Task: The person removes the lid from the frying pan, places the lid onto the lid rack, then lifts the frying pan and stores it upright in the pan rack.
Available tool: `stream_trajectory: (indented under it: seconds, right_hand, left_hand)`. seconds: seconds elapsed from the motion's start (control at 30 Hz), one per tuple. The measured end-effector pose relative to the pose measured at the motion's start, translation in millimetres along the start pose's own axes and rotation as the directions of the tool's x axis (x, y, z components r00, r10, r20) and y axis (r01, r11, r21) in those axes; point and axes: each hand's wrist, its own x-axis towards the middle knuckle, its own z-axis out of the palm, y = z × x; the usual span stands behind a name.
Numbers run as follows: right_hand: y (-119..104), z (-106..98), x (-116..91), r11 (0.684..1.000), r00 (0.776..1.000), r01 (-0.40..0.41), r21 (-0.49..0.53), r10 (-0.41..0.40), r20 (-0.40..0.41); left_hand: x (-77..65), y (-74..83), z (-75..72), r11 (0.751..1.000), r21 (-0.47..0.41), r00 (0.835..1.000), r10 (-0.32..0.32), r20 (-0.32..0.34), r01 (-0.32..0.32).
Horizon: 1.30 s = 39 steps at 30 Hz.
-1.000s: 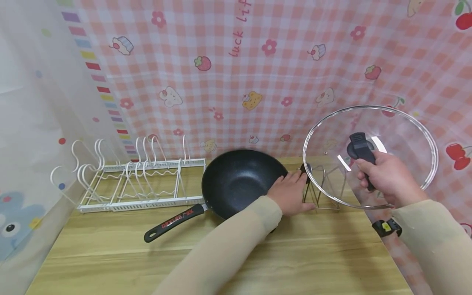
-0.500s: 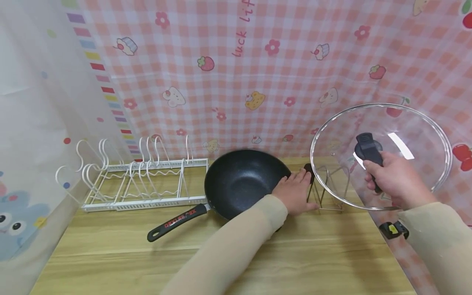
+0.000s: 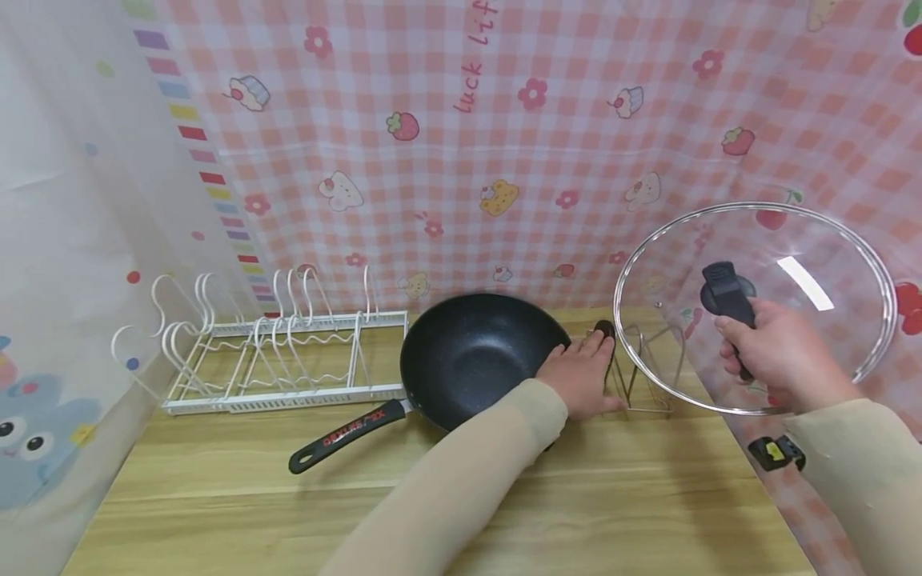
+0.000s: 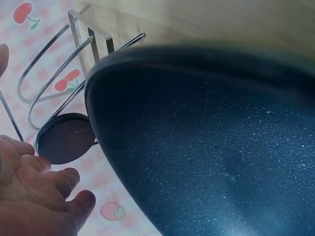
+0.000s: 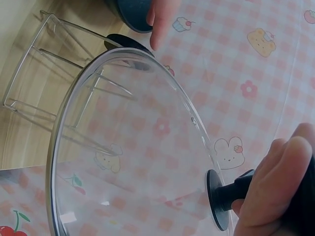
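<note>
Right hand point(image 3: 785, 348) grips glass lid point(image 3: 765, 256) by handle point(image 3: 733, 302), left hand point(image 3: 579, 376) relaxed beside wok point(image 3: 475, 360); lid should clear wire rack point(image 4: 94, 48).

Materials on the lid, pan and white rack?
Lid: likely glass, maybe clear plastic, glossy; see-through with glare.
Pan: probably metal, dark nonstick coating; pale speckles, soft sheen inside.
White rack: likely painted or plastic-coated metal; thin, bent wires.
</note>
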Motion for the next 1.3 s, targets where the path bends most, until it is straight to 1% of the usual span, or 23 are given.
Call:
stream_trajectory:
  seconds: [0.07,0.17,0.37,0.53,0.7,0.83,1.03,1.3]
  right_hand:
    - [0,-1,0,1.000,1.000,-0.004,-0.031,0.004,0.010]
    - [-2,-2,1,0.999,1.000,-0.012,-0.042,0.012,0.019]
    - [0,-1,3,1.000,0.999,-0.010,0.002,0.010,0.035]
    - [4,-1,3,1.000,1.000,-0.007,0.001,0.007,0.017]
    - [5,-1,2,1.000,1.000,-0.003,-0.011,0.003,0.001]
    - [5,-1,0,0.999,1.000,-0.025,-0.031,0.025,0.002]
    - [7,-2,-2,0.997,0.999,-0.047,-0.068,0.047,0.006]
    - [10,-1,-2,0.992,0.996,-0.081,-0.096,0.084,0.034]
  left_hand:
    - [-0.4,0.5,-1.4,1.000,-0.004,1.000,0.001,0.000,-0.001]
    - [0.1,0.6,-2.6,1.000,-0.004,1.000,0.001,0.001,-0.001]
    - [4.9,0.4,-1.4,1.000,0.012,1.000,-0.002,0.006,0.002]
    - [9.8,-1.3,-0.5,0.999,0.042,1.000,0.001,0.008,-0.001]
    - [8.6,-0.9,-5.6,0.997,0.079,0.999,0.009,0.030,-0.011]
    - [8.6,1.1,-8.5,0.995,0.093,0.999,0.020,0.045,-0.024]
    - [13.5,3.8,-9.7,0.993,0.114,0.998,0.021,0.057,-0.027]
    - [13.6,6.0,-12.4,0.983,0.179,0.999,0.038,0.032,-0.043]
